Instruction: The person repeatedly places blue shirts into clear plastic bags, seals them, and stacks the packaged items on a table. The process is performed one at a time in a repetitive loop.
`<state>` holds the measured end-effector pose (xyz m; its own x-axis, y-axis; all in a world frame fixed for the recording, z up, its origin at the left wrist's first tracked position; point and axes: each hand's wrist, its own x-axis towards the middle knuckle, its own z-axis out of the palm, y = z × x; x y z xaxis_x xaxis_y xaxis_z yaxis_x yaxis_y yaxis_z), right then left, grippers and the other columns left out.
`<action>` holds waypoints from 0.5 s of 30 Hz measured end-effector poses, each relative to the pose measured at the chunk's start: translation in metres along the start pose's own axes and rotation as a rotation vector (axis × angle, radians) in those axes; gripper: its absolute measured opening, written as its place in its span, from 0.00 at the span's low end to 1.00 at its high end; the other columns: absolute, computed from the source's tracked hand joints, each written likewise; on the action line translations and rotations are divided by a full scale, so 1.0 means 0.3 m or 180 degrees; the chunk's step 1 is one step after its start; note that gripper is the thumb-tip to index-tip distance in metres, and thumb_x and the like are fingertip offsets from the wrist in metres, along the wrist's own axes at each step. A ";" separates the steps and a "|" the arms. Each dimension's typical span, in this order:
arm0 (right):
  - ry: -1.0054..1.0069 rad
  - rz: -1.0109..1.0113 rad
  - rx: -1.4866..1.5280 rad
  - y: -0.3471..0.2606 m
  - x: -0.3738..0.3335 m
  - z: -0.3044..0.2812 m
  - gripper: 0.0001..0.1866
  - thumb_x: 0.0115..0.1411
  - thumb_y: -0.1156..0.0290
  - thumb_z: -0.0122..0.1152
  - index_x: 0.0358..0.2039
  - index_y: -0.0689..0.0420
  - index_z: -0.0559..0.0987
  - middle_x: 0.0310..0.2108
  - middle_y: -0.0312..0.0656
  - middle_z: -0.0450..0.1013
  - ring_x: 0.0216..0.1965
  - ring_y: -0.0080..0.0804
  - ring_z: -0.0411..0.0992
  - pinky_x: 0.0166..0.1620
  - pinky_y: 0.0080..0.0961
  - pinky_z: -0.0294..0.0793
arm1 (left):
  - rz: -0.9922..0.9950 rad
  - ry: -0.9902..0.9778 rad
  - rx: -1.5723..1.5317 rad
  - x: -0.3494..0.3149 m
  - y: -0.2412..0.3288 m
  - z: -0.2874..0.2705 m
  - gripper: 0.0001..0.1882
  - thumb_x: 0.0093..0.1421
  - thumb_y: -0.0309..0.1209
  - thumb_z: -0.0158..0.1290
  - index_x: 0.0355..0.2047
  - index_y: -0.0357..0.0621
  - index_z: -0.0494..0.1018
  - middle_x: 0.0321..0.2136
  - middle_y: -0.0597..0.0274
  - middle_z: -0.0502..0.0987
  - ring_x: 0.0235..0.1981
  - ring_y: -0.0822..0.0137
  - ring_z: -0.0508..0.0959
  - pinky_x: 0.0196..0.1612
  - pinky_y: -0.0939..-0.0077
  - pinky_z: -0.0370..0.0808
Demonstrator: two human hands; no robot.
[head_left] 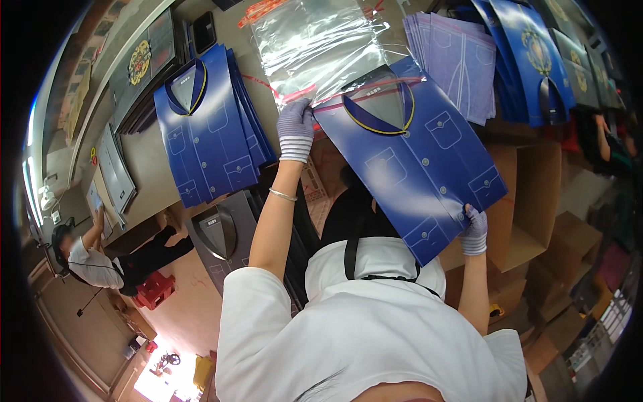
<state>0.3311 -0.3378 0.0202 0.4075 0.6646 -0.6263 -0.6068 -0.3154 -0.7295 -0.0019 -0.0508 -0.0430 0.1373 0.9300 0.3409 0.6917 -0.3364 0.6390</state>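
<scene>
A flat blue shirt-shaped card cover [429,171], printed with pockets and buttons and with a yellow-trimmed collar, is held at a slant before me. Its collar end lies at the mouth of a clear plastic bag [321,50] with a red strip; that strip crosses the collar's top. My left hand [295,127], in a striped glove, pinches the bag's mouth at its left corner, beside the cover's upper left corner. Gloved as well, my right hand [473,231] grips the cover's lower right edge, thumb on top. Its other fingers are partly hidden beneath.
Matching blue covers [207,134] lie stacked on the table at left, near a black phone [203,32]. Lilac covers [455,63] and more blue ones [532,60] sit at far right. An open carton [529,208] stands right; another person [100,261] works at far left.
</scene>
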 end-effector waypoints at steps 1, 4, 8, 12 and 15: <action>-0.0047 -0.0001 0.0023 0.007 0.002 -0.014 0.05 0.50 0.72 0.59 0.27 0.58 0.73 0.20 0.32 0.68 0.20 0.20 0.68 0.25 0.15 0.71 | -0.0107 0.0020 -0.0022 0.004 0.016 -0.005 0.05 0.49 0.25 0.52 0.28 0.40 0.73 0.26 0.52 0.74 0.30 0.51 0.74 0.35 0.62 0.70; -0.0059 0.0079 0.0031 -0.015 -0.014 -0.008 0.05 0.51 0.73 0.59 0.27 0.59 0.73 0.20 0.32 0.67 0.20 0.19 0.68 0.24 0.13 0.71 | -0.0176 -0.0105 0.0359 0.000 0.021 -0.027 0.05 0.49 0.25 0.53 0.28 0.40 0.72 0.25 0.51 0.74 0.29 0.51 0.74 0.35 0.62 0.70; 0.0030 -0.0496 -0.0711 -0.016 -0.035 0.015 0.05 0.51 0.72 0.58 0.26 0.58 0.72 0.20 0.31 0.66 0.19 0.17 0.66 0.21 0.12 0.68 | 0.0019 -0.0246 0.0281 -0.025 -0.013 -0.019 0.07 0.47 0.23 0.54 0.29 0.40 0.72 0.26 0.52 0.73 0.31 0.52 0.73 0.36 0.62 0.69; 0.0087 -0.0032 -0.0346 -0.025 -0.038 -0.026 0.04 0.52 0.72 0.57 0.25 0.58 0.73 0.20 0.31 0.66 0.18 0.17 0.65 0.22 0.11 0.66 | 0.0294 -0.0079 0.0296 -0.048 -0.021 -0.005 0.09 0.47 0.23 0.53 0.31 0.41 0.72 0.27 0.53 0.73 0.32 0.52 0.72 0.36 0.62 0.69; 0.0211 -0.0171 -0.0241 -0.025 -0.053 0.031 0.05 0.52 0.72 0.57 0.24 0.59 0.73 0.19 0.32 0.67 0.18 0.17 0.65 0.22 0.12 0.66 | 0.0034 -0.0024 0.0271 -0.068 -0.011 -0.001 0.09 0.47 0.23 0.54 0.31 0.40 0.72 0.27 0.54 0.73 0.31 0.52 0.72 0.36 0.63 0.69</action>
<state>0.3229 -0.3397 0.0380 0.4839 0.6365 -0.6006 -0.5305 -0.3325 -0.7798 -0.0072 -0.0686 -0.0519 0.1503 0.9276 0.3419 0.7480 -0.3328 0.5742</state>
